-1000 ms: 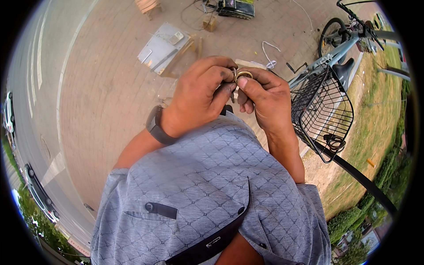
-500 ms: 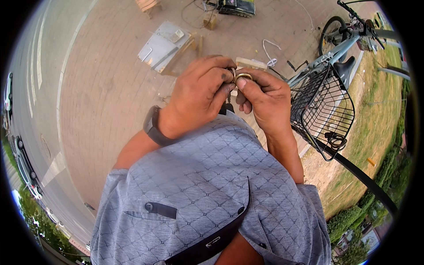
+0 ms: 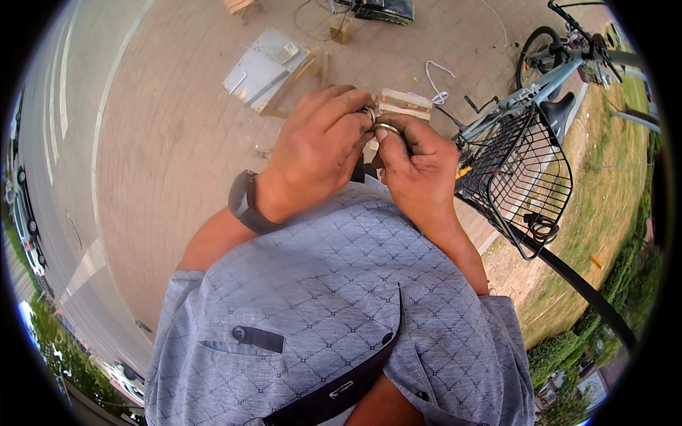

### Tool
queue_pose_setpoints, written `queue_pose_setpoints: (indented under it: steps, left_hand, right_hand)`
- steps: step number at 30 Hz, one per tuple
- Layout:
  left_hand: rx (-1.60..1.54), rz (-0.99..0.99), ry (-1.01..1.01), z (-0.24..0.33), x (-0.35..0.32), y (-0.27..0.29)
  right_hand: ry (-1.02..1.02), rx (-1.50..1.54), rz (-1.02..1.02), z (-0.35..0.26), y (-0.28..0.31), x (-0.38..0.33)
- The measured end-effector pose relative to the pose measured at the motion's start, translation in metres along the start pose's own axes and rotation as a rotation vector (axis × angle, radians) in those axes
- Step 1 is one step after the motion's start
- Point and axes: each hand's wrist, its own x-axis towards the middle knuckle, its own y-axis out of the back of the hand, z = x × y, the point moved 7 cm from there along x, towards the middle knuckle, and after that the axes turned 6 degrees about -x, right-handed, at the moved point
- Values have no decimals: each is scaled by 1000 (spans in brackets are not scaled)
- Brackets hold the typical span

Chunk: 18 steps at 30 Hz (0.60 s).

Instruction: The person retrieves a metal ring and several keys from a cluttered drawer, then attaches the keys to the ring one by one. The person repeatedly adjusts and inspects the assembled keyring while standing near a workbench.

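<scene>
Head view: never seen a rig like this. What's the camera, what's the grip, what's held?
No machine here: a person's bare left hand and right hand are the grip. A fisheye camera on the head, the left of a pair, looks down past the grey shirt, so straight edges bend. The right hand pinches a gold-coloured ring; the left pinches a small metal piece beside it, mostly hidden. Beyond, a low table bears a bent rod and a small pale block; a bicycle stands at right.
</scene>
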Motion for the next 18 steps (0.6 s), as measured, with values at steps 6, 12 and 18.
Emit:
queue_pose_setpoints:
  steps: [6,12,18]
  left_hand:
    - [46,1,2,-1,1,-2]
    - [78,8,1,-2,4,-6]
    - [104,10,-9,-2,5,-10]
  right_hand:
    - [-67,44,16,-1,-2,2]
    - [92,-77,83,0,-2,7]
    - [-167,90,-20,8,-3,13]
